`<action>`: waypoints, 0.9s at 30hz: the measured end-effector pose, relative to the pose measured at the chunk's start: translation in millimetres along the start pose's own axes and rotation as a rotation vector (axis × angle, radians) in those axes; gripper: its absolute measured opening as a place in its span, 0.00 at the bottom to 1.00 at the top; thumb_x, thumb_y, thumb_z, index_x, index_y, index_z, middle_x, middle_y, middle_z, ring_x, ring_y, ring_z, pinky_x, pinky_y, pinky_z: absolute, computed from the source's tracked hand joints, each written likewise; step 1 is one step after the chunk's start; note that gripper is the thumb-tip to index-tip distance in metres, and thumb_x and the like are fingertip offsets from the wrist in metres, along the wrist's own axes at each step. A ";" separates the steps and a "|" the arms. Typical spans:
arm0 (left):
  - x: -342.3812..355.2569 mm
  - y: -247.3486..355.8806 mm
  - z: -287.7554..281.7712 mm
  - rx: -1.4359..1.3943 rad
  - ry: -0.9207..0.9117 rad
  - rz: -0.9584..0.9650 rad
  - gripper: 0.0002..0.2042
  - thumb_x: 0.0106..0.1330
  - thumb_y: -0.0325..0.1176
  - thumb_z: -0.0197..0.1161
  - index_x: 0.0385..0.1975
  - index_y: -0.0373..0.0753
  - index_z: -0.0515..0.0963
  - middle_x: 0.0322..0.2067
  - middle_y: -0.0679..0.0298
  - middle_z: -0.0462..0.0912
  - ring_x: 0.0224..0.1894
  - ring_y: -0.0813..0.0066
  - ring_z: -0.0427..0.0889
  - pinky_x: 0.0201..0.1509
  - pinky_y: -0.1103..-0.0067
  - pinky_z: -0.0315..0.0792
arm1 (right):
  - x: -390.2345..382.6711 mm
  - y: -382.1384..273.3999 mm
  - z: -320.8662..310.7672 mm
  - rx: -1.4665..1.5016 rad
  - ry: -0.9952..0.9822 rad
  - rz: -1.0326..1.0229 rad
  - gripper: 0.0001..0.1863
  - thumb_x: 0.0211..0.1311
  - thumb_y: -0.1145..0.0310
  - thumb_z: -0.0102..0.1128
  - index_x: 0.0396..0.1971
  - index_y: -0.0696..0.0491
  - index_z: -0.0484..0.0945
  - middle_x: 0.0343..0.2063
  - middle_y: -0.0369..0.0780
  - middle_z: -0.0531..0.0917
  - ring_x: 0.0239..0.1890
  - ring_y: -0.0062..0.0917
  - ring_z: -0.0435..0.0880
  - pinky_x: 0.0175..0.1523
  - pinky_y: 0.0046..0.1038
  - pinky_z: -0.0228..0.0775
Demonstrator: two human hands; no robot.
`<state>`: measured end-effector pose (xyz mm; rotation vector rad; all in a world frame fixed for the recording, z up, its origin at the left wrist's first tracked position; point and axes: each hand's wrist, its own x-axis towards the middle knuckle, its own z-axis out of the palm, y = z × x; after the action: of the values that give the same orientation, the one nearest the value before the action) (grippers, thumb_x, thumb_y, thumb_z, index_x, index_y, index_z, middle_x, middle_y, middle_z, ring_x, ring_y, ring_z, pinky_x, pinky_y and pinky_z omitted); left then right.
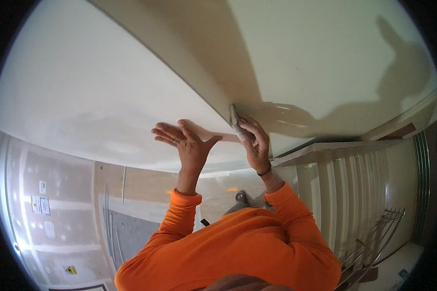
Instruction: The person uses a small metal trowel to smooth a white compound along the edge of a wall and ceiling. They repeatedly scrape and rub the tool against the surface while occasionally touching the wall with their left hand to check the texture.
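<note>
My left hand (188,145) has its fingers spread against the smooth white panel (92,72), thumb pointing to the right. Close beside it, my right hand (255,145) grips a thin, flat, greyish tool (234,116), seen nearly edge-on; its exact kind cannot be made out. That tool stands at the dark seam where the white panel meets the beige wall surface (315,63). A dark band circles my right wrist. Both arms reach up in orange sleeves.
To the right, a ledge (325,149) juts out above a row of pale upright strips (354,189). A metal rack (378,237) stands at lower right. Long thin rods (112,228) lie at left, near a taped board wall (58,194) with posted sheets.
</note>
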<state>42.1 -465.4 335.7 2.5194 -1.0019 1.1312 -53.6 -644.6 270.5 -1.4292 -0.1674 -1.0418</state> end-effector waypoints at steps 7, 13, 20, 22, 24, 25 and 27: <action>3.0 -3.0 5.0 0.027 0.006 0.031 0.79 0.36 0.64 0.82 0.75 0.46 0.19 0.67 0.25 0.08 0.69 0.21 0.08 0.64 0.28 0.18 | 55.4 -43.3 25.4 -0.054 0.007 -0.192 0.17 0.71 0.71 0.57 0.57 0.57 0.76 0.63 0.54 0.74 0.65 0.44 0.74 0.66 0.40 0.69; -3.3 -9.7 12.8 0.046 -0.036 0.031 0.80 0.37 0.64 0.82 0.74 0.46 0.16 0.67 0.25 0.07 0.69 0.20 0.07 0.64 0.27 0.19 | -37.3 39.9 1.5 -0.185 -0.033 0.036 0.18 0.74 0.70 0.53 0.59 0.60 0.74 0.64 0.53 0.73 0.67 0.43 0.73 0.67 0.38 0.68; -0.9 -11.9 19.9 0.131 -0.009 0.075 0.79 0.37 0.73 0.75 0.74 0.41 0.18 0.68 0.25 0.10 0.69 0.19 0.11 0.63 0.25 0.25 | -195.3 139.6 -81.7 -0.069 0.197 0.961 0.22 0.75 0.62 0.55 0.62 0.58 0.75 0.59 0.41 0.80 0.60 0.21 0.77 0.64 0.22 0.68; -3.3 -18.0 20.0 0.162 -0.016 0.080 0.81 0.35 0.75 0.75 0.74 0.39 0.18 0.67 0.25 0.09 0.69 0.19 0.11 0.63 0.25 0.25 | -150.4 110.6 -68.9 0.003 0.217 0.722 0.20 0.76 0.64 0.53 0.61 0.59 0.76 0.60 0.42 0.79 0.61 0.23 0.77 0.66 0.25 0.67; -3.4 -21.7 20.2 0.160 -0.029 0.080 0.81 0.35 0.74 0.75 0.73 0.41 0.16 0.67 0.24 0.09 0.68 0.19 0.09 0.63 0.26 0.22 | -99.1 68.7 -48.5 -0.012 0.169 0.493 0.19 0.76 0.67 0.52 0.61 0.59 0.76 0.61 0.44 0.78 0.63 0.29 0.76 0.68 0.30 0.66; -3.9 -22.4 23.0 0.158 -0.031 0.077 0.81 0.35 0.74 0.76 0.73 0.42 0.15 0.66 0.24 0.09 0.68 0.19 0.08 0.63 0.26 0.21 | -71.6 45.6 -39.0 -0.062 0.108 0.380 0.19 0.76 0.68 0.52 0.62 0.58 0.75 0.62 0.46 0.78 0.64 0.32 0.75 0.68 0.33 0.66; -7.9 -23.7 25.9 0.173 -0.042 0.076 0.81 0.35 0.74 0.75 0.73 0.38 0.16 0.66 0.24 0.09 0.68 0.19 0.08 0.63 0.26 0.21 | -36.1 14.1 -24.6 -0.167 -0.006 0.119 0.19 0.74 0.71 0.53 0.62 0.56 0.76 0.63 0.49 0.76 0.66 0.39 0.74 0.68 0.37 0.66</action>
<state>69.1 -454.9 314.3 2.6700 -1.0620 1.2403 -76.7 -651.0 231.4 -1.5735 0.0001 -0.9714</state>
